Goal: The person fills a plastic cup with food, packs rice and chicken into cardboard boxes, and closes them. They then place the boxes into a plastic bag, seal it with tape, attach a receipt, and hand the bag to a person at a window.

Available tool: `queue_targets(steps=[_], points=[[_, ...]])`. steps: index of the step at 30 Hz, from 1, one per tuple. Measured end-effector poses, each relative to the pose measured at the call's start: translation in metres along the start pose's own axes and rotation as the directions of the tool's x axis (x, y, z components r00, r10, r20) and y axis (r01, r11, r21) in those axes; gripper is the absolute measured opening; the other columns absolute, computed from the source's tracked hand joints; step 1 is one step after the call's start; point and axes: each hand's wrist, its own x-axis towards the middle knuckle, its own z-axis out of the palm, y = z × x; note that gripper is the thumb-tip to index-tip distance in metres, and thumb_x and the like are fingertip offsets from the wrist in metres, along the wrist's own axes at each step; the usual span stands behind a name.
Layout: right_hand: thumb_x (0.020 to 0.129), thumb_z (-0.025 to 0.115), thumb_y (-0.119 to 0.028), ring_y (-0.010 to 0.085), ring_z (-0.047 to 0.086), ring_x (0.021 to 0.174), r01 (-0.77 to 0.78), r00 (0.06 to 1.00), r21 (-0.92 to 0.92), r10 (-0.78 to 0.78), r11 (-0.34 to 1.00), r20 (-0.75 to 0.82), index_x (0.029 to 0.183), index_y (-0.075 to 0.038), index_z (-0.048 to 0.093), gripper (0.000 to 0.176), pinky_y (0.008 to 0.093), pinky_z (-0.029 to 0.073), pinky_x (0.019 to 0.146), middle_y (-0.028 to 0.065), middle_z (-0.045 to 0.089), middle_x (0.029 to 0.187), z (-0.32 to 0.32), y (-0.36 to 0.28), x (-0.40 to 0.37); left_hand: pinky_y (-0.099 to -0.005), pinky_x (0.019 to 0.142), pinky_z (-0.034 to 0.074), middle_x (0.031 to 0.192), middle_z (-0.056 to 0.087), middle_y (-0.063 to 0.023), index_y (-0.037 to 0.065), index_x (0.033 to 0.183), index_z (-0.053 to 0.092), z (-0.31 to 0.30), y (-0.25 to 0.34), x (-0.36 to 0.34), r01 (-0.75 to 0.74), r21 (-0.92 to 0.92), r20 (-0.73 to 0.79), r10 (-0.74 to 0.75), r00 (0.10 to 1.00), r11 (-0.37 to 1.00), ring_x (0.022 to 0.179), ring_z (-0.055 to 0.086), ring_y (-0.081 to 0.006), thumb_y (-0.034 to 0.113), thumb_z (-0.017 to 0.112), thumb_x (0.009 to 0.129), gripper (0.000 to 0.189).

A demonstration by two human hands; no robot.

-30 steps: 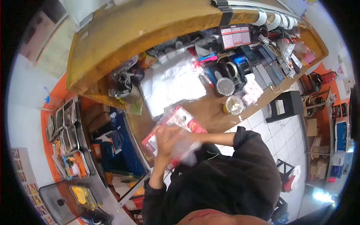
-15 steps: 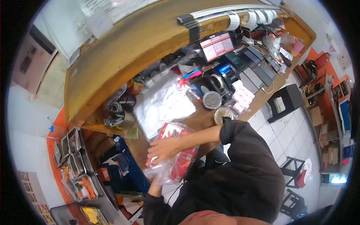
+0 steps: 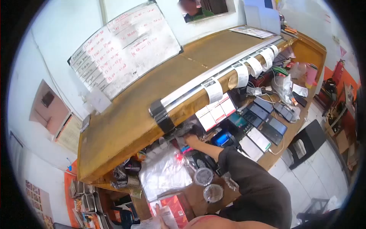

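My right hand (image 3: 191, 140) reaches deep under the counter's upper shelf, beside dark clutter and a pink-and-blue object (image 3: 186, 149). Its fingers are hidden there. At the bottom edge shows part of my left hand (image 3: 163, 222), closed on a clear plastic bag (image 3: 154, 220) that overlaps a red-and-white package (image 3: 177, 208). Above the package lies a stack of clear plastic bags (image 3: 164, 171). Two round clear plastic tubs, an upper one (image 3: 203, 176) and a lower one (image 3: 213, 193), stand near my right forearm.
Several phones (image 3: 255, 139) lie on the right of the counter (image 3: 198, 198), near a tablet (image 3: 216, 114). Printed slips hang from a metal rail (image 3: 217, 76). A whiteboard (image 3: 126, 45) leans at the back wall. A person (image 3: 196, 11) shows through the wall opening. A black stool (image 3: 310, 143) stands right.
My right hand has left the red-and-white package and moved up and forward under the shelf. The view has tilted up, so the package and my left hand now sit at the bottom edge.
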Motion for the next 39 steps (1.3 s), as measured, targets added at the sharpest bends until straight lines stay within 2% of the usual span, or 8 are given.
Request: queue_targets(steps=[18, 20, 24, 26, 31, 33, 36, 39], points=[[0.089, 0.048, -0.016, 0.0397, 0.060, 0.107, -0.071, 0.997, 0.386, 0.071, 0.920, 0.014, 0.128, -0.010, 0.055, 0.040, 0.0556, 0.049, 0.090, 0.0176, 0.061, 0.121, -0.047, -0.015, -0.006, -0.0359, 0.085, 0.040, 0.095, 0.053, -0.0104, 0.005, 0.114, 0.059, 0.011, 0.046, 0.016, 0.184, -0.023, -0.135, -0.186, 0.973, 0.983, 0.094, 0.054, -0.0223, 0.032, 0.054, 0.091, 0.036], [0.091, 0.048, -0.015, 0.0404, 0.060, 0.105, -0.181, 0.957, 0.450, 0.051, 0.874, 0.286, 0.129, -0.008, 0.054, 0.039, 0.0486, 0.050, 0.090, 0.0214, 0.061, 0.116, -0.072, -0.013, -0.007, -0.0353, 0.084, 0.040, 0.093, 0.054, -0.0099, 0.005, 0.113, 0.060, 0.010, 0.041, 0.010, 0.188, -0.067, -0.137, -0.196, 0.971, 0.980, 0.093, 0.055, -0.0218, 0.033, 0.054, 0.091, 0.035], [0.090, 0.057, -0.013, 0.0385, 0.060, 0.084, 0.297, 0.912, 0.528, -0.074, 0.796, -0.402, 0.097, -0.002, 0.057, 0.012, 0.0433, 0.049, 0.073, 0.0192, 0.058, 0.089, -0.096, -0.007, -0.024, -0.0342, 0.081, 0.041, 0.090, 0.054, -0.0091, 0.005, 0.111, 0.061, 0.004, 0.031, 0.006, 0.196, -0.233, -0.123, -0.229, 0.966, 0.952, 0.090, 0.055, -0.0209, 0.034, 0.052, 0.093, 0.035], [0.085, 0.067, -0.006, 0.0261, 0.063, 0.077, 0.331, 0.868, 0.617, 0.025, 0.714, -0.496, 0.096, -0.002, 0.058, 0.015, 0.0354, 0.050, 0.069, 0.0140, 0.061, 0.089, -0.160, -0.046, -0.034, -0.0336, 0.080, 0.041, 0.088, 0.054, -0.0086, 0.005, 0.110, 0.061, 0.001, 0.028, 0.005, 0.201, -0.329, -0.112, -0.249, 0.962, 0.923, 0.088, 0.055, -0.0205, 0.035, 0.052, 0.093, 0.035], [0.083, 0.071, -0.008, 0.0128, 0.062, 0.079, -0.049, 0.988, 0.939, 0.152, 0.339, -0.004, 0.094, -0.003, 0.055, 0.020, 0.0288, 0.050, 0.069, 0.0044, 0.062, 0.090, -0.211, -0.190, -0.122, -0.0322, 0.077, 0.042, 0.084, 0.054, -0.0075, 0.005, 0.107, 0.062, 0.021, 0.044, 0.021, 0.203, -0.554, -0.045, -0.273, 0.961, 0.807, 0.085, 0.056, -0.0194, 0.037, 0.050, 0.094, 0.036], [0.083, 0.072, -0.007, 0.0119, 0.062, 0.079, -0.247, 0.952, 0.965, 0.167, -0.086, 0.258, 0.093, -0.003, 0.054, 0.021, 0.0269, 0.051, 0.070, 0.0052, 0.063, 0.087, -0.187, -0.246, -0.154, -0.0316, 0.075, 0.043, 0.083, 0.055, -0.0071, 0.005, 0.106, 0.063, 0.026, 0.048, 0.024, 0.203, -0.583, -0.017, -0.262, 0.965, 0.787, 0.083, 0.056, -0.0189, 0.037, 0.049, 0.095, 0.036], [0.083, 0.072, -0.003, 0.0116, 0.066, 0.084, -0.249, 0.922, 0.948, 0.252, -0.197, 0.294, 0.094, -0.003, 0.054, 0.021, 0.0249, 0.052, 0.070, 0.0069, 0.064, 0.083, -0.127, -0.288, -0.190, -0.0308, 0.073, 0.043, 0.080, 0.055, -0.0065, 0.005, 0.105, 0.063, 0.028, 0.044, 0.023, 0.217, -0.593, 0.028, -0.250, 0.968, 0.775, 0.081, 0.056, -0.0183, 0.038, 0.048, 0.096, 0.037], [0.082, 0.068, 0.003, 0.0129, 0.068, 0.081, -0.346, 0.880, 0.938, 0.336, -0.033, 0.336, 0.096, -0.001, 0.055, 0.020, 0.0266, 0.053, 0.065, 0.0076, 0.065, 0.082, -0.119, -0.292, -0.219, -0.0299, 0.071, 0.044, 0.078, 0.055, -0.0058, 0.006, 0.103, 0.064, 0.025, 0.036, 0.016, 0.228, -0.595, 0.058, -0.242, 0.969, 0.771, 0.079, 0.057, -0.0176, 0.039, 0.047, 0.097, 0.038]])
